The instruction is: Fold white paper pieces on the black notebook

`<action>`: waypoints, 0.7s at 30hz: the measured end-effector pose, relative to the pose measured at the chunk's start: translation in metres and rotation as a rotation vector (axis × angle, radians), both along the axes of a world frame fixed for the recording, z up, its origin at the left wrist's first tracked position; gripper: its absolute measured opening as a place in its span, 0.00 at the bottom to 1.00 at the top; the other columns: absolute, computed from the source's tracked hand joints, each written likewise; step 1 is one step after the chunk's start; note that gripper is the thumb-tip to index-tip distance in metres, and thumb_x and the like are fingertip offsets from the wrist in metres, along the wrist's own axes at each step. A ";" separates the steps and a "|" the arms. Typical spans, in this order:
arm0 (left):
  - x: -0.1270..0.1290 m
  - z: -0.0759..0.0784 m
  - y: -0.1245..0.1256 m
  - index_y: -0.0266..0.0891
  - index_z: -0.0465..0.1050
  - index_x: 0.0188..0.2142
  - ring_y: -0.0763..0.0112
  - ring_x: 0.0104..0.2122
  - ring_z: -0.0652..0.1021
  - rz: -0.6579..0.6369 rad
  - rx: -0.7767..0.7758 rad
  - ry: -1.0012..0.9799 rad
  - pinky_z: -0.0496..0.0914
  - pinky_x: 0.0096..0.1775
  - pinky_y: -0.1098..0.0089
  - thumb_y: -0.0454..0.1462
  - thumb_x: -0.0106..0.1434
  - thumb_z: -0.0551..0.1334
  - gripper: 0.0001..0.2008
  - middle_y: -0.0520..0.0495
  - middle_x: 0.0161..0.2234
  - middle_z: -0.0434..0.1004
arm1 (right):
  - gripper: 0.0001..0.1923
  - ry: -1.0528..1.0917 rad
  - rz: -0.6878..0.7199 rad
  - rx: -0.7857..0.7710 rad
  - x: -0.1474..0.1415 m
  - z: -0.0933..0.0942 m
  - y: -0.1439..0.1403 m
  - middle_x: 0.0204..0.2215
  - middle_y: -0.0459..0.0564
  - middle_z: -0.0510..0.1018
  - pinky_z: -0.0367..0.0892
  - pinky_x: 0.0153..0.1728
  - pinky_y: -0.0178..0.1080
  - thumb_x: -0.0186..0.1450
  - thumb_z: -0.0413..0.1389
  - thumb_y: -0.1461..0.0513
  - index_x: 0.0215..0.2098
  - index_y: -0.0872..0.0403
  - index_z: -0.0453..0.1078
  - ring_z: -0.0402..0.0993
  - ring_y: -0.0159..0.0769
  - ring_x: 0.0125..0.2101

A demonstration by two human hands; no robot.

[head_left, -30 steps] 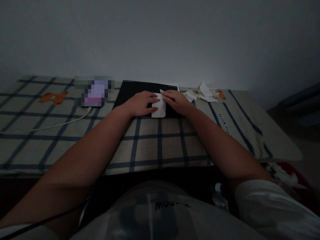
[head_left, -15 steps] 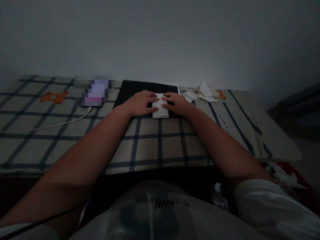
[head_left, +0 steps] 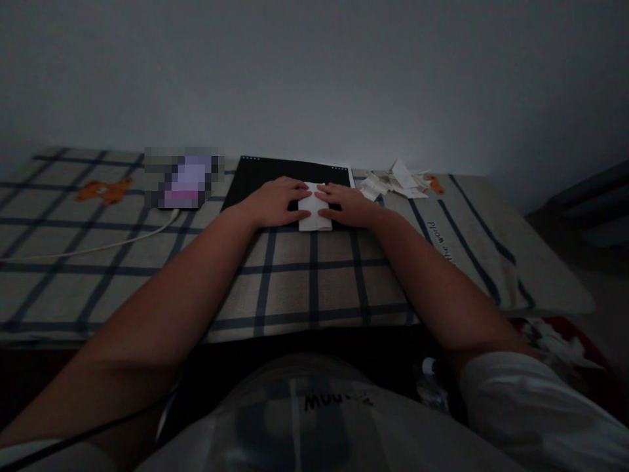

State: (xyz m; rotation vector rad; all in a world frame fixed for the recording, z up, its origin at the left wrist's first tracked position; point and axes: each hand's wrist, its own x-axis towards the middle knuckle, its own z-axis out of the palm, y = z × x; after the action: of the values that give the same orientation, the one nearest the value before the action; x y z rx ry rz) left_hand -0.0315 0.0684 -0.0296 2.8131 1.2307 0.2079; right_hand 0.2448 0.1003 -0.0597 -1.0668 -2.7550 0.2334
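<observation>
- The folded white paper (head_left: 314,211) lies flat on the near edge of the black mat (head_left: 287,176), at 12 o'clock from the person, on the checked cloth (head_left: 314,275) that covers the worktop.
- The left hand (head_left: 275,202) rests palm down at 9 o'clock of the paper; its fingertips press on the paper's left edge. The grip is released: fingers extended, nothing enclosed.
- The right hand (head_left: 346,204) rests palm down at 3 o'clock of the paper; its fingertips press on the right edge and nearly meet those of the left hand over the centre. This grip is likewise released.
- Step in hand, by judgement: a fold is being flattened, with both hands pressing the paper against the mat.
- The next move calls for even pressure drawn along the crease from the centre outward, with one hand pinning the paper so that it does not slide on the mat.
- A pile of paper scraps (head_left: 396,183) lies at 2 o'clock, apart from the hands.
- A white cable (head_left: 98,248) runs across the cloth at 10 o'clock.
</observation>
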 end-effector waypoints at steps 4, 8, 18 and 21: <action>0.001 0.001 -0.001 0.40 0.74 0.74 0.42 0.73 0.72 0.000 0.000 -0.009 0.65 0.74 0.46 0.55 0.76 0.58 0.36 0.35 0.76 0.72 | 0.36 -0.027 -0.007 -0.006 -0.002 0.001 -0.001 0.82 0.55 0.63 0.56 0.81 0.65 0.81 0.56 0.48 0.82 0.49 0.64 0.60 0.59 0.81; 0.001 0.001 -0.001 0.41 0.74 0.75 0.43 0.72 0.73 -0.016 0.003 -0.021 0.65 0.73 0.46 0.55 0.76 0.58 0.36 0.36 0.74 0.74 | 0.37 -0.033 -0.022 -0.022 -0.003 -0.001 0.000 0.82 0.54 0.62 0.54 0.81 0.64 0.80 0.56 0.48 0.83 0.49 0.62 0.57 0.58 0.82; 0.004 0.006 -0.006 0.36 0.75 0.74 0.42 0.72 0.73 0.008 0.017 0.014 0.66 0.73 0.45 0.53 0.75 0.57 0.36 0.32 0.74 0.73 | 0.38 -0.044 -0.044 -0.035 -0.008 0.004 -0.007 0.83 0.54 0.61 0.52 0.82 0.63 0.82 0.53 0.46 0.84 0.49 0.60 0.56 0.57 0.82; 0.004 0.006 -0.007 0.36 0.74 0.74 0.43 0.73 0.72 0.024 0.023 0.019 0.65 0.74 0.46 0.53 0.76 0.56 0.36 0.32 0.75 0.73 | 0.37 -0.049 -0.063 -0.029 -0.011 0.007 -0.013 0.83 0.57 0.62 0.53 0.81 0.63 0.82 0.52 0.47 0.84 0.51 0.60 0.56 0.58 0.82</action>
State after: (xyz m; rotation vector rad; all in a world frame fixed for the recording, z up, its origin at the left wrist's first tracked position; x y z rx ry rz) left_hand -0.0272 0.0609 -0.0238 2.8276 1.2750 0.1986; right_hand 0.2338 0.0877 -0.0523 -1.1801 -2.7634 0.2417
